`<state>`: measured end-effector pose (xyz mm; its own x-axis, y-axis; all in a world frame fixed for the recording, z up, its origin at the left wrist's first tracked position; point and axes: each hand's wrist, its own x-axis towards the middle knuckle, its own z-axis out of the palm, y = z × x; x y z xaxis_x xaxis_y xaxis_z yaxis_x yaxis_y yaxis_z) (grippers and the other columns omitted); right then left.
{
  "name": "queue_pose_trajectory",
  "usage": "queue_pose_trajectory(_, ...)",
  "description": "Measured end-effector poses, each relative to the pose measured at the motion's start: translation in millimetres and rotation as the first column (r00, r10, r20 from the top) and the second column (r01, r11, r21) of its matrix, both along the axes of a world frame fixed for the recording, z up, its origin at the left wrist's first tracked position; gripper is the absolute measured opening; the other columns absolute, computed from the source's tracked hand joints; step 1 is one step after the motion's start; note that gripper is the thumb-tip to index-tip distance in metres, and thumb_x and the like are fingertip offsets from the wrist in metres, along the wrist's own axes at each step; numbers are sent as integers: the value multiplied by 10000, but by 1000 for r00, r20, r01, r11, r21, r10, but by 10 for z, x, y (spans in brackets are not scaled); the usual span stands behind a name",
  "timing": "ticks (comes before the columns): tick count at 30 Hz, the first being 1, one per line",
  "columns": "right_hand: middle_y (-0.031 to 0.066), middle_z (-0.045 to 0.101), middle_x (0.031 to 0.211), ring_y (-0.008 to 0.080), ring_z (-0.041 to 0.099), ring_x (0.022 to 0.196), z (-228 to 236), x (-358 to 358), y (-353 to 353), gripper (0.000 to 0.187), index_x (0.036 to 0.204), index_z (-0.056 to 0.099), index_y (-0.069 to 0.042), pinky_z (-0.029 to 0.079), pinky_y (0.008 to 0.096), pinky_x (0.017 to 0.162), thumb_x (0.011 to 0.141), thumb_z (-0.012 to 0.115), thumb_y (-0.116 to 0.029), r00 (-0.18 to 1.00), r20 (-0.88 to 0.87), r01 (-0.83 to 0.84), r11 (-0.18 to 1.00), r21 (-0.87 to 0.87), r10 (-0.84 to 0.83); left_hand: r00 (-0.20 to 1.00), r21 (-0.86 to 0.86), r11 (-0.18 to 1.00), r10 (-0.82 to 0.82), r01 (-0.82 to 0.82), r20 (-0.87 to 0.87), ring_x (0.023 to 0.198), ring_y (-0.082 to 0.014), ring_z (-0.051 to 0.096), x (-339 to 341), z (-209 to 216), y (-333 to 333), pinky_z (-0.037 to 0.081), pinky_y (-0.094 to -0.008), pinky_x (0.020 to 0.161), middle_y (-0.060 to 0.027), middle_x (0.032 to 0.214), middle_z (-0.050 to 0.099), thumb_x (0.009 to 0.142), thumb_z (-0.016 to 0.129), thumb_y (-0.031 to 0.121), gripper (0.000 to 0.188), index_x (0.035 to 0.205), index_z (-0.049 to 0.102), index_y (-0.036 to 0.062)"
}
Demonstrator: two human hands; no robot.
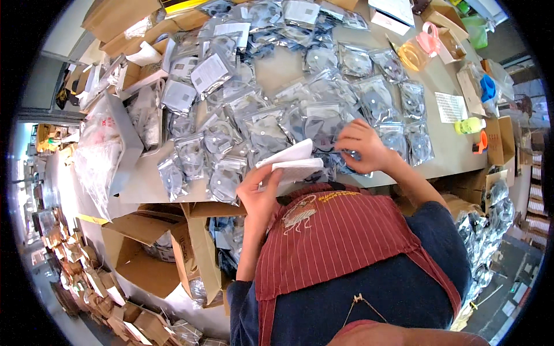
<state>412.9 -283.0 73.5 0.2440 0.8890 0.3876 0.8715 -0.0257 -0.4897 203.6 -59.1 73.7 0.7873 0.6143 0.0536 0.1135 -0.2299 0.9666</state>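
My left hand (258, 189) grips a folded white paper leaflet (295, 163), whose layers fan apart above the table's near edge. To the right of it, my right hand (365, 147) is bent down over the bags with its fingers curled together. Something bluish and shiny shows under those fingertips, too small to make out. Just beyond the leaflet lies a clear zip bag (323, 122) with a grey round part inside. Many similar bags, such as one with a disc-shaped part (375, 99), cover the table around both hands.
A grey plastic bin (128, 144) with clear bags stands at the left. On the right are an amber pitcher (412, 55) with a pink handle, a printed sheet (451, 108), a yellow-green bottle (470, 126) and orange-handled scissors (480, 142). An open carton (144, 254) sits below the table.
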Motion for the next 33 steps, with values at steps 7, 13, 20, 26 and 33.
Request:
queue_pose_trajectory(7,34,625,952,151,577,944,178,-241,585,238,1069,599,-61,462,301,852,885,677,-190,731,-674,-92,994,60,108,977,205,957,-213,206,13,833,-219,692,73,173,-123,527,-283,745,-147,931,712,785,725,-32,163,947,723,-11)
queue_pose_trajectory(13,2,631,997,80,553,930,212,-245,641,194,1020,623,-28,446,263,848,918,659,-188,224,-970,-240,970,35,90,960,342,913,-267,221,91,927,-280,699,8,218,-127,540,-322,800,-154,1019,712,768,713,-68,198,955,722,-4)
queue_pose_trajectory(20,22,654,913,103,572,890,74,-260,599,191,1006,629,-21,460,288,831,898,676,-171,612,-776,-241,970,1,153,947,388,894,-294,225,128,912,-275,698,38,226,-191,545,-329,782,-125,1035,714,767,697,-78,195,938,725,10)
queue_pose_trajectory(26,41,654,904,151,595,902,91,-336,525,155,959,633,-39,462,310,843,872,693,-153,656,-749,-133,991,9,95,940,409,877,-323,252,112,917,-275,697,66,193,-202,544,-324,776,-128,1042,714,777,692,-71,175,933,720,5)
queue_pose_trajectory(33,81,630,952,295,567,963,-218,-80,513,97,847,644,-71,442,399,868,776,704,-97,900,-351,306,948,87,-259,993,173,979,-91,104,-81,805,-229,700,-8,60,-164,528,-293,727,-141,910,712,802,713,-4,146,947,708,-26)
